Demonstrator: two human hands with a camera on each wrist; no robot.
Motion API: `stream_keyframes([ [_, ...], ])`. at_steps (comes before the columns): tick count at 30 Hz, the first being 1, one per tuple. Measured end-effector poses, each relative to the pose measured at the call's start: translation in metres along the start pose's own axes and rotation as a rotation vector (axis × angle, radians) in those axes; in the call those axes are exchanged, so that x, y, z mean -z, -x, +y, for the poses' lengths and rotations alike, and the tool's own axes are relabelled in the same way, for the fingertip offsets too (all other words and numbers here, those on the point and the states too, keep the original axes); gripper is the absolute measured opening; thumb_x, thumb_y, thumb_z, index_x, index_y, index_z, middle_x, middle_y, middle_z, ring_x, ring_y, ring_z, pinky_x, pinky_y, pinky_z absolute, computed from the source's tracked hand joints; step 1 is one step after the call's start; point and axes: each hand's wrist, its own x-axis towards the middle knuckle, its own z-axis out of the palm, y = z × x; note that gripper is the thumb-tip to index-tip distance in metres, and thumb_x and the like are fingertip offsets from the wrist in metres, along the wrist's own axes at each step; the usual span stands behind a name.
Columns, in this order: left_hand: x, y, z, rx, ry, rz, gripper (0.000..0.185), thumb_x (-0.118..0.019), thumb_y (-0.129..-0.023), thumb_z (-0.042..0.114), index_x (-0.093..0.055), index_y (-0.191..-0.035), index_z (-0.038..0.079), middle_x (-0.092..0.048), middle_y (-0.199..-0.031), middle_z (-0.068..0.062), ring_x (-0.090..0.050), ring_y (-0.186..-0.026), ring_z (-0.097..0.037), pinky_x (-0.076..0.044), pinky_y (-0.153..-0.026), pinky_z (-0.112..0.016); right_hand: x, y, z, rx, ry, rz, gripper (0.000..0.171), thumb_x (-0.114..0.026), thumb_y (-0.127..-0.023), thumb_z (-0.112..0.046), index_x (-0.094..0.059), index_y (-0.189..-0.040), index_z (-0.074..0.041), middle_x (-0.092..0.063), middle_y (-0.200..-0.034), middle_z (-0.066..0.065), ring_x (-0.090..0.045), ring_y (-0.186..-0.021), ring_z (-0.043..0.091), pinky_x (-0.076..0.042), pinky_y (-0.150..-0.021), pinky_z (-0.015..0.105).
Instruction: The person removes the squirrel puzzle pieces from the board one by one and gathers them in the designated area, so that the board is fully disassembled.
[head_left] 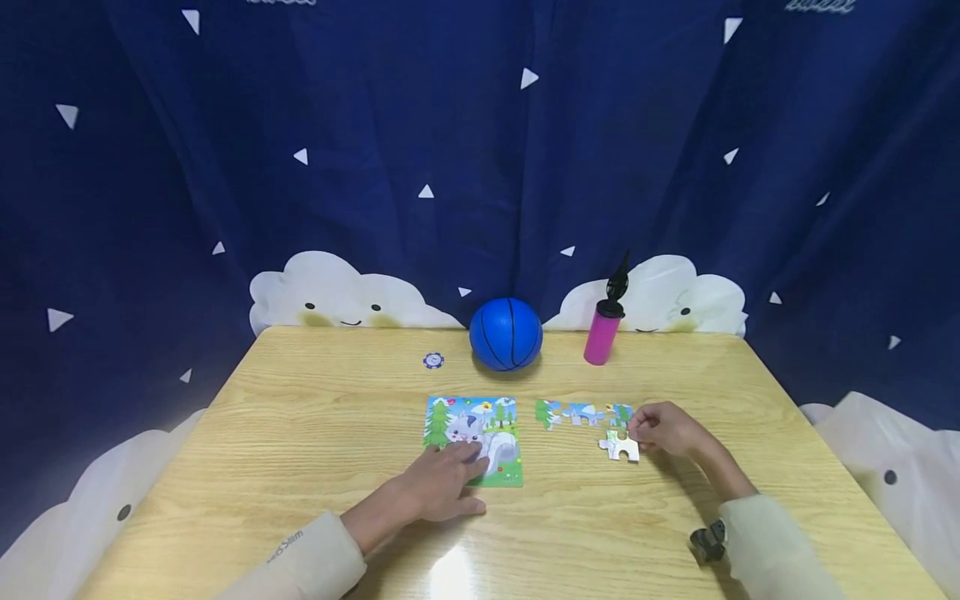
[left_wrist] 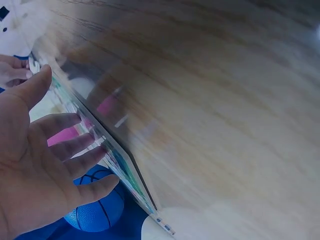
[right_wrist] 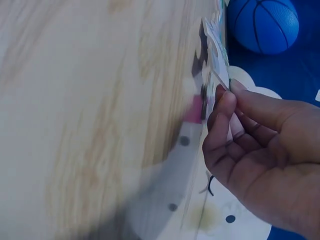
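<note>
A square jigsaw puzzle (head_left: pixel 506 467) with a grey squirrel and green trees lies flat on the table. My left hand (head_left: pixel 442 483) rests over its lower left part with fingers extended and spread; the left wrist view shows those fingers (left_wrist: pixel 82 162) at the puzzle's surface. To the right, my right hand (head_left: pixel 667 429) pinches a loose puzzle piece (head_left: pixel 619 447) between thumb and fingers. That piece (right_wrist: pixel 216 52) is tilted and raised off the table in the right wrist view. Just beyond it lie several more puzzle pieces (head_left: pixel 582 414) in a row, picture side up.
Behind the puzzle sits a blue ball (head_left: pixel 506 335) with black lines. A pink pump (head_left: pixel 602 335) with a black top stands to its right, and a blue-and-white chip (head_left: pixel 433 360) lies to its left. A dark blue curtain (head_left: pixel 360 167) hangs behind the wooden table (head_left: pixel 300 417).
</note>
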Motion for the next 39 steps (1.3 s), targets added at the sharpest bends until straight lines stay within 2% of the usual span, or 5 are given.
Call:
stream_keyframes([
  [9,0.001,0.000,-0.001,0.001,0.010,0.003,0.067,-0.054,-0.089,0.055,-0.043,-0.143,0.017,-0.034,-0.153,-0.008,-0.034,-0.141,-0.029,-0.033,-0.110,-0.055,0.003,0.001,0.008,-0.060,0.087,0.038,0.008,-0.054,-0.086,0.003,-0.062,-0.087,0.004,-0.057,-0.071,0.004,-0.051,-0.064,0.015,-0.046,-0.054,0.026],
  [21,-0.001,-0.002,-0.003,0.009,0.040,-0.013,0.069,-0.053,-0.088,0.058,-0.042,-0.144,0.018,-0.032,-0.154,-0.007,-0.031,-0.142,-0.028,-0.031,-0.111,-0.055,0.001,0.000,0.004,-0.038,0.216,0.094,0.010,-0.056,-0.088,-0.003,-0.065,-0.083,-0.002,-0.059,-0.072,0.003,-0.047,-0.066,0.014,-0.041,-0.058,0.025],
  [30,0.002,-0.002,-0.007,0.002,0.135,-0.027,0.070,-0.055,-0.087,0.058,-0.047,-0.141,0.013,-0.036,-0.152,-0.009,-0.033,-0.141,-0.027,-0.032,-0.112,-0.051,-0.019,-0.022,-0.030,0.015,0.214,0.093,0.010,-0.059,-0.088,-0.006,-0.066,-0.082,-0.002,-0.058,-0.070,0.002,-0.045,-0.062,0.012,-0.039,-0.054,0.023],
  [36,0.004,0.000,-0.006,-0.004,0.136,-0.012,0.068,-0.054,-0.088,0.057,-0.047,-0.141,0.014,-0.036,-0.152,-0.009,-0.033,-0.141,-0.027,-0.032,-0.112,-0.051,-0.044,-0.041,-0.063,0.020,0.219,0.075,0.007,-0.061,-0.088,-0.007,-0.067,-0.084,-0.004,-0.061,-0.072,0.003,-0.047,-0.063,0.011,-0.039,-0.054,0.023],
  [39,0.004,0.002,-0.007,-0.020,0.136,0.004,0.067,-0.054,-0.089,0.056,-0.047,-0.140,0.013,-0.037,-0.152,-0.010,-0.033,-0.141,-0.028,-0.032,-0.112,-0.052,-0.060,-0.051,-0.077,0.058,0.206,0.060,0.006,-0.064,-0.087,-0.007,-0.067,-0.083,-0.004,-0.063,-0.071,0.004,-0.051,-0.064,0.012,-0.040,-0.054,0.022],
])
